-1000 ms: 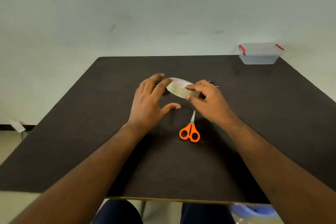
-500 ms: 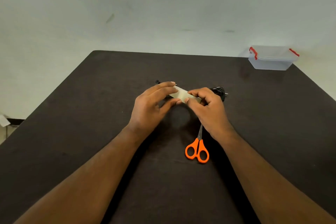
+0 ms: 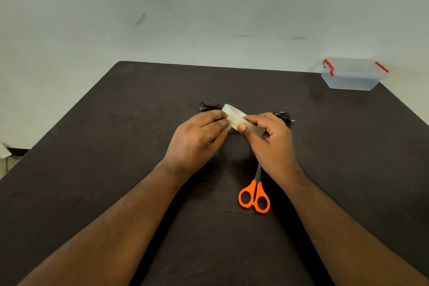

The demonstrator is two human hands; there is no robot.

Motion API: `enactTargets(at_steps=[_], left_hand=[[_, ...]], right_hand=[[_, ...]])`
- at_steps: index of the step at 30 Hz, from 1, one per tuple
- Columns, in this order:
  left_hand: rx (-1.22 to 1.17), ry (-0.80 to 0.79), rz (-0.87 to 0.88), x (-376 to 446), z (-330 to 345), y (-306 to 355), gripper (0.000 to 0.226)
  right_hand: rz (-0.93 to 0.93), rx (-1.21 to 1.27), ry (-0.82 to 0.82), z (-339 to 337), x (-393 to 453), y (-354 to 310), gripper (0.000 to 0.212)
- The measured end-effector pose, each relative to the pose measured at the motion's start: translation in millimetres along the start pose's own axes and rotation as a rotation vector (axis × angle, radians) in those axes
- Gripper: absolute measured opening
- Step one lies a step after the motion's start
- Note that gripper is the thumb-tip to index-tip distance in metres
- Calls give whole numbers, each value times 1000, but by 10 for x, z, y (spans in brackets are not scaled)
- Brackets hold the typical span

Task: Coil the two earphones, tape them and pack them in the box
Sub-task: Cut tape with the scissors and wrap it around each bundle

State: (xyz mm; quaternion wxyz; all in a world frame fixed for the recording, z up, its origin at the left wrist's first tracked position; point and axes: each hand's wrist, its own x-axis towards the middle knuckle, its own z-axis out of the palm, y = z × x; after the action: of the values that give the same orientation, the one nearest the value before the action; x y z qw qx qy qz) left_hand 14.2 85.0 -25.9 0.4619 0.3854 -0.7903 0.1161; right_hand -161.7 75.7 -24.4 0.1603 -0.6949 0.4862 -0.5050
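A roll of clear tape (image 3: 235, 116) with red print is held above the middle of the dark table between both hands. My left hand (image 3: 199, 139) pinches its left side. My right hand (image 3: 269, 141) grips its right side, thumb on the tape's face. One black earphone bundle (image 3: 207, 107) lies on the table just behind my left hand. A second black earphone bundle (image 3: 285, 117) shows behind my right hand, partly hidden. A clear plastic box (image 3: 351, 74) with red latches and its lid on stands at the table's far right corner.
Orange-handled scissors (image 3: 255, 195) lie shut on the dark table (image 3: 116, 169) under my right wrist, blades pointing away from me. A pale wall rises behind the table's far edge. Pale floor with a white scrap of paper shows at the left edge.
My left fingers have closed tighter on the tape roll and my right thumb has shifted along it. The view has tilted down slightly, so the table sits lower in frame.
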Motion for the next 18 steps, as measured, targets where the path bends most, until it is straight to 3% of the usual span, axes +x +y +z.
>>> enactTargets(at_steps=[13,18], left_hand=[[165,-40,5,20,49,38,9],[58,-42,-103,34,48,29,7]], right_hand=[[-35,-130,-51,9,5,31,29],[-49,-142,-60,0,-16,-4,31]])
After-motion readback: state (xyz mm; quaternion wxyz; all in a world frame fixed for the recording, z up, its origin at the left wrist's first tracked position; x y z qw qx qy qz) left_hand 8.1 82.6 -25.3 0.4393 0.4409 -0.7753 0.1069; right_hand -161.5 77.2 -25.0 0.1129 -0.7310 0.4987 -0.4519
